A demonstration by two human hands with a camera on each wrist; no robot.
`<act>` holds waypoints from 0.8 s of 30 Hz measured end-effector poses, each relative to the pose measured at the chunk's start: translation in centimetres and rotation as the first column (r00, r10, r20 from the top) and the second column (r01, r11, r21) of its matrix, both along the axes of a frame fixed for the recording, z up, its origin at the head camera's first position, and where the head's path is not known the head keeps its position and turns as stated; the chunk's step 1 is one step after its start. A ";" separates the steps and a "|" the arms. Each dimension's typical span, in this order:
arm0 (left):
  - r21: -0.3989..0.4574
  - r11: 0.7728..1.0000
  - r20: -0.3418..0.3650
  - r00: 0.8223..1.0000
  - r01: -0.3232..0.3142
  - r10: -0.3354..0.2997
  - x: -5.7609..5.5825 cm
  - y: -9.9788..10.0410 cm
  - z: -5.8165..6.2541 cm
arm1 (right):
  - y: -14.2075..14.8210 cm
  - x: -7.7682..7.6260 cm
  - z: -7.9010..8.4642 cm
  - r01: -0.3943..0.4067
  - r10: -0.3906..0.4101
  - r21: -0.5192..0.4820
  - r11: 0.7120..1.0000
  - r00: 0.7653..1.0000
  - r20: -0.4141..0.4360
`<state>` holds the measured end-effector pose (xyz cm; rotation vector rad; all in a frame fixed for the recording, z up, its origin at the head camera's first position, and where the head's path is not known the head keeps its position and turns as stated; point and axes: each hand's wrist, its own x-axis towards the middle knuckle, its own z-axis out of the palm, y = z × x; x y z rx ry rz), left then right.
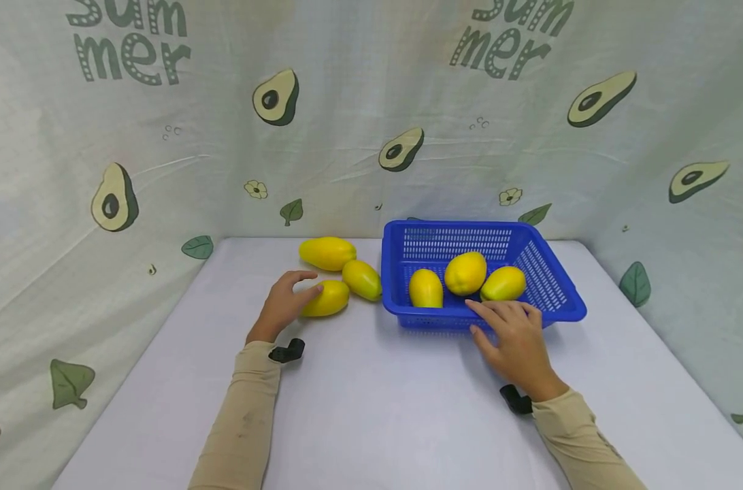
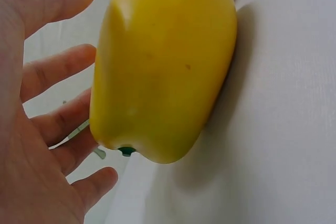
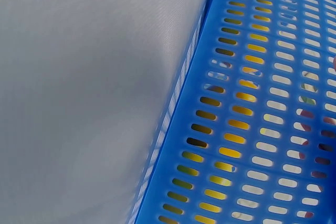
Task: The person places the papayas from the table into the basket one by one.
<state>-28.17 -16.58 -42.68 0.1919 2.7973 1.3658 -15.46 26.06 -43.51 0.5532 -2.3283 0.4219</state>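
Observation:
My left hand [image 1: 283, 303] is beside a yellow oblong fruit [image 1: 327, 299], mango- or papaya-like, on the table. In the left wrist view its fingers are spread behind the fruit [image 2: 163, 66], which has a small green stem spot [image 2: 126, 151]; I cannot tell whether they touch it. Two similar fruits, one yellow [image 1: 327, 253] and one greener [image 1: 362, 280], lie just beyond. My right hand [image 1: 520, 346] is at the front rim of a blue plastic basket [image 1: 420, 314], fingers loosely bent over it. Inside are three yellow fruits [image 1: 466, 273]. The right wrist view shows the slotted basket wall [image 3: 210, 129].
A white cloth [image 1: 396, 408] covers the table. Behind and at both sides hangs a pale curtain [image 1: 335, 163] printed with avocados and leaves. Both wrists carry a small black device, one at the left wrist [image 1: 288, 350] and one at the right wrist [image 1: 516, 399].

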 end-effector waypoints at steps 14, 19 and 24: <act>-0.032 0.999 -0.002 0.999 0.034 -0.034 -0.3 0.1 -0.9 | 0.1 0.0 -0.1 0.007 -0.008 0.009 1.000 1.000 0.008; -0.028 0.999 -0.006 0.999 0.036 -0.036 -0.5 0.2 -1.0 | 0.3 -0.3 -0.1 0.005 -0.005 0.014 1.000 1.000 -0.008; -0.025 0.999 0.040 0.999 0.036 -0.035 -0.7 0.1 -1.5 | 0.3 -0.3 -0.2 -0.009 0.009 0.006 1.000 1.000 -0.021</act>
